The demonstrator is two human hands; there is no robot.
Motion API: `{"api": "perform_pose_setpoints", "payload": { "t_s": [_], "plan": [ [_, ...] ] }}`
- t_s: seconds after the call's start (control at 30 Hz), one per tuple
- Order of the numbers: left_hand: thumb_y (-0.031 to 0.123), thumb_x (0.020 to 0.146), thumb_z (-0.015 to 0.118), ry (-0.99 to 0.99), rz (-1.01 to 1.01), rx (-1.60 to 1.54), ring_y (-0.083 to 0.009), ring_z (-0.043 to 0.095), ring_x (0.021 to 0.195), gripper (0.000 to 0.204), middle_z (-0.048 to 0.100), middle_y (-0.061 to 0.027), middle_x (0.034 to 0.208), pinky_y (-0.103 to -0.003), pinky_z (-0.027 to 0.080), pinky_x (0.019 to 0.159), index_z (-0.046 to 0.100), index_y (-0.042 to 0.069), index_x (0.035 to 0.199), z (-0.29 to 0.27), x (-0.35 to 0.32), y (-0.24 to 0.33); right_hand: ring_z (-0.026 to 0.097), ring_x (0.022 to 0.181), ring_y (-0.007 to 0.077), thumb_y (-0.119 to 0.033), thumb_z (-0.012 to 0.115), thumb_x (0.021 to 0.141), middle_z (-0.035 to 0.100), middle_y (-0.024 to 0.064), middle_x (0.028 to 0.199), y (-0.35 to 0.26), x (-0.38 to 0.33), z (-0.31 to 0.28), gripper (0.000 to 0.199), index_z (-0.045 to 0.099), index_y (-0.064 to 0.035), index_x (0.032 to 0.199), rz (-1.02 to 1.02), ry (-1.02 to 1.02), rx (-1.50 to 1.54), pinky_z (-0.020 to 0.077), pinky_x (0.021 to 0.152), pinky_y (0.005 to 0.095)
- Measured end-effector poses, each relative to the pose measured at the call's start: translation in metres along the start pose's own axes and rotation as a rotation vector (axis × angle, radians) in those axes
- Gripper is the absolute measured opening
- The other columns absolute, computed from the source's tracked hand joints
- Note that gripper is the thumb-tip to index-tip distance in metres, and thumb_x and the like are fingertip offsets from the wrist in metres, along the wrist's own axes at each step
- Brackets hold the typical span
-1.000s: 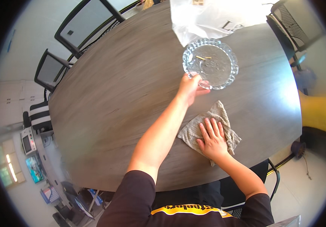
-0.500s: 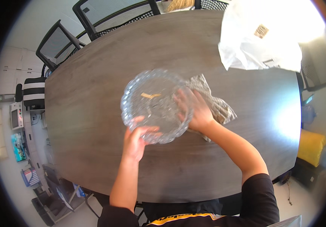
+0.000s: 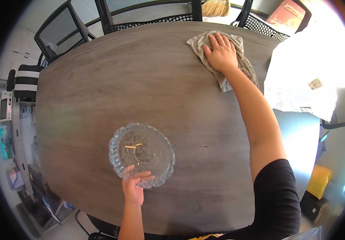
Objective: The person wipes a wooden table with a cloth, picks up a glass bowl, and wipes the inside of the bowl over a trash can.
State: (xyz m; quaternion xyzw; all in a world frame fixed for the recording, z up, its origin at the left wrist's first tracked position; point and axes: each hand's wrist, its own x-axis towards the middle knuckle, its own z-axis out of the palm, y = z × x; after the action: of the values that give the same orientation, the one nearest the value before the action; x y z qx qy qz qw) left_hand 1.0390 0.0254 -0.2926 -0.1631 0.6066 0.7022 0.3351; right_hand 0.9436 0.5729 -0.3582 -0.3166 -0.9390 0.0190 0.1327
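Observation:
My left hand (image 3: 133,191) grips the near rim of a round, clear glass ashtray (image 3: 158,158) with a scalloped edge. Its fingers show through the glass, curled under the dish. Inside lie yellowish cigarette butts (image 3: 130,147) and dark specks that look like ash. Away at the far side of the table, my right hand (image 3: 221,54) lies flat with fingers a little apart on a crumpled grey-brown patterned cloth (image 3: 247,69). The palm covers the middle of the cloth, and the arm stretches across the right half of the tabletop.
The dark wood-grain table (image 3: 88,100) has a curved edge. A white plastic bag (image 3: 296,76) sits at its far right, close to my right forearm. Mesh chairs (image 3: 148,16) line the far edge, with a straw broom (image 3: 215,7) behind them.
My right hand has left the ashtray's side and moved far ahead with the cloth. The ashtray has come nearer to me in my left hand. The view has shifted too.

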Motion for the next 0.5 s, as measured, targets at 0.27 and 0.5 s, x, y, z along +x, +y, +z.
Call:
{"api": "perform_pose_setpoints", "payload": {
  "t_s": [0.27, 0.5],
  "plan": [
    [0.010, 0.083, 0.047, 0.023, -0.018, -0.009, -0.0496, 0.073, 0.090, 0.059, 0.074, -0.0319, 0.102, -0.059, 0.056, 0.091, 0.041, 0.005, 0.141, -0.011, 0.004, -0.006, 0.025, 0.159, 0.0305, -0.056, 0.037, 0.104, 0.034, 0.0108, 0.170, -0.009, 0.055, 0.012, 0.069, 0.043, -0.0181, 0.161, 0.191, 0.022, -0.005, 0.0176, 0.129, 0.0481],
    [0.010, 0.082, 0.047, -0.001, -0.012, 0.011, -0.0512, 0.073, 0.085, 0.058, 0.074, -0.0316, 0.100, -0.061, 0.055, 0.093, 0.042, 0.005, 0.140, -0.014, 0.004, -0.008, 0.019, 0.161, 0.0362, -0.054, 0.034, 0.105, 0.028, 0.0131, 0.173, -0.034, 0.082, 0.016, 0.071, 0.037, -0.0147, 0.164, 0.358, 0.004, -0.022, 0.0126, 0.131, 0.0511]
  ]
}}
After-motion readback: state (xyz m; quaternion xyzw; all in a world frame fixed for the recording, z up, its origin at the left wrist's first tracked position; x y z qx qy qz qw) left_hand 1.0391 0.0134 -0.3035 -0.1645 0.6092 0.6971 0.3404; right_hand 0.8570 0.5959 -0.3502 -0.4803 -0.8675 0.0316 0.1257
